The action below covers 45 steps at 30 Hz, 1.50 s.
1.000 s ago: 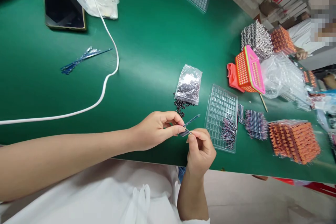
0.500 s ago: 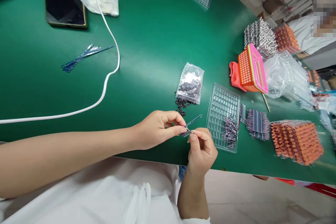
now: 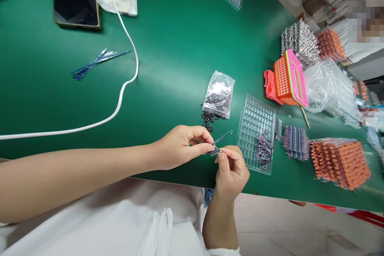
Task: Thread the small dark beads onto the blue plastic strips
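Observation:
Between the thumb and fingers of my left hand (image 3: 187, 146) is a thin dark-blue strip (image 3: 223, 137) with small notches along its edge; one end slants up and to the right. My right hand (image 3: 231, 172) is closed in a pinch at the strip's lower end, on a tiny shiny bead (image 3: 221, 151) partly hidden by the fingertips. Just beyond the hands lies a pile of small dark beads (image 3: 207, 120), spilling from a clear plastic bag (image 3: 220, 94). To the right of my right hand is a clear compartment tray (image 3: 249, 128) with thin dark-and-pink pieces (image 3: 264, 151) heaped in it.
A white cable (image 3: 121, 92) curves across the left side, near more blue strips (image 3: 93, 64) and a phone (image 3: 75, 0). At right stand an orange-and-pink basket (image 3: 288, 78), stacked blue-pink pieces (image 3: 295, 143) and stacked orange trays (image 3: 340, 163). Part of another person shows at upper right.
The whole view has shifted slightly. Both hands stay in nearly the same pose, holding the strip and pinching at its end.

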Available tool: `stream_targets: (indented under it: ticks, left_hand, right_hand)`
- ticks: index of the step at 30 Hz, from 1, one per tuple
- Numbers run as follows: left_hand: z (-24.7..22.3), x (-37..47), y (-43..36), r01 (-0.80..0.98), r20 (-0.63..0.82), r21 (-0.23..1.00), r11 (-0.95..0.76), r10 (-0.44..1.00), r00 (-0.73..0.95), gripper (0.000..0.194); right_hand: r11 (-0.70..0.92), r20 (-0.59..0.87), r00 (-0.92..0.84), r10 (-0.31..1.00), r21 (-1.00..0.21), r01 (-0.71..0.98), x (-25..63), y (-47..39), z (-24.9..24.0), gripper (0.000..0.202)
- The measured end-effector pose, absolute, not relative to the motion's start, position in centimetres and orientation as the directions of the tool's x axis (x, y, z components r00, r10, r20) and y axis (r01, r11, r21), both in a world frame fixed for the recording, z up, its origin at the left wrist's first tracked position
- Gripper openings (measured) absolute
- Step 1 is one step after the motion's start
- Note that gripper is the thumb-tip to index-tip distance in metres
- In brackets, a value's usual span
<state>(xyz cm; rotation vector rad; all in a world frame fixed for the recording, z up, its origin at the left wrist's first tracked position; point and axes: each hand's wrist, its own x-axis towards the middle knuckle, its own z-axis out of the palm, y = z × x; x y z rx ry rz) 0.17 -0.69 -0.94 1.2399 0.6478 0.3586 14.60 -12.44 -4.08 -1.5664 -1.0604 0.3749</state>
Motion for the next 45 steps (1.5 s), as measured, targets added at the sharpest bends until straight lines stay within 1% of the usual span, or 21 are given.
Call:
stream_targets:
  ticks: [6, 11, 14, 17, 19, 21, 24, 30, 33, 39, 45]
  left_hand:
    - [-1.0, 0.1, -0.7, 0.096, -0.265, 0.947, 0.305, 0.579, 0.771, 0.018]
    - [-0.7, 0.1, -0.6, 0.106, -0.243, 0.959, 0.261, 0.575, 0.781, 0.018]
    - [-0.7, 0.1, -0.3, 0.129, -0.239, 0.965, 0.228, 0.563, 0.791, 0.017]
    - [-0.8, 0.1, -0.2, 0.139, -0.235, 0.968, 0.209, 0.557, 0.796, 0.016]
    - [-1.0, 0.1, -0.2, 0.131, -0.254, 0.958, 0.254, 0.547, 0.798, 0.016]
    - [-1.1, 0.2, -0.2, 0.128, -0.301, 0.931, 0.340, 0.523, 0.797, 0.017]
    - [-1.1, 0.3, -0.1, 0.132, -0.360, 0.889, 0.438, 0.494, 0.791, 0.018]
    - [-1.0, 0.4, 0.2, 0.139, -0.375, 0.871, 0.470, 0.456, 0.807, 0.017]
    - [-1.0, 0.3, 0.2, 0.161, -0.379, 0.880, 0.446, 0.457, 0.805, 0.016]
    - [-0.7, 0.1, 0.2, 0.224, -0.353, 0.927, 0.302, 0.497, 0.793, 0.020]
    - [-0.4, 0.0, 0.3, 0.256, -0.363, 0.927, 0.273, 0.483, 0.797, 0.020]
  right_hand:
    - [0.088, 0.317, 0.540, 0.780, -0.910, 0.406, 14.6, -12.4, -4.1, 0.002]
    - [0.060, 0.295, 0.534, 0.792, -0.909, 0.412, 14.6, -12.4, -4.0, 0.004]
    - [0.049, 0.262, 0.520, 0.813, -0.921, 0.387, 14.8, -12.4, -3.9, 0.005]
    - [0.021, 0.181, 0.487, 0.854, -0.949, 0.314, 15.2, -12.5, -4.0, 0.007]
    - [-0.007, 0.117, 0.464, 0.878, -0.966, 0.257, 15.4, -12.6, -4.0, 0.009]
    - [-0.025, 0.072, 0.446, 0.892, -0.978, 0.208, 15.6, -12.7, -4.0, 0.010]
    - [-0.014, 0.049, 0.425, 0.904, -0.989, 0.144, 15.7, -12.7, -4.0, 0.008]
    - [0.007, 0.054, 0.388, 0.920, -0.993, 0.120, 15.9, -12.5, -4.0, 0.010]
    - [0.011, 0.050, 0.371, 0.927, -0.994, 0.105, 16.0, -12.4, -4.0, 0.011]
    - [-0.015, -0.008, 0.350, 0.937, -1.000, 0.017, 16.1, -12.4, -4.0, 0.012]
    - [-0.023, -0.047, 0.350, 0.935, -0.997, -0.073, 16.0, -12.5, -4.0, 0.006]
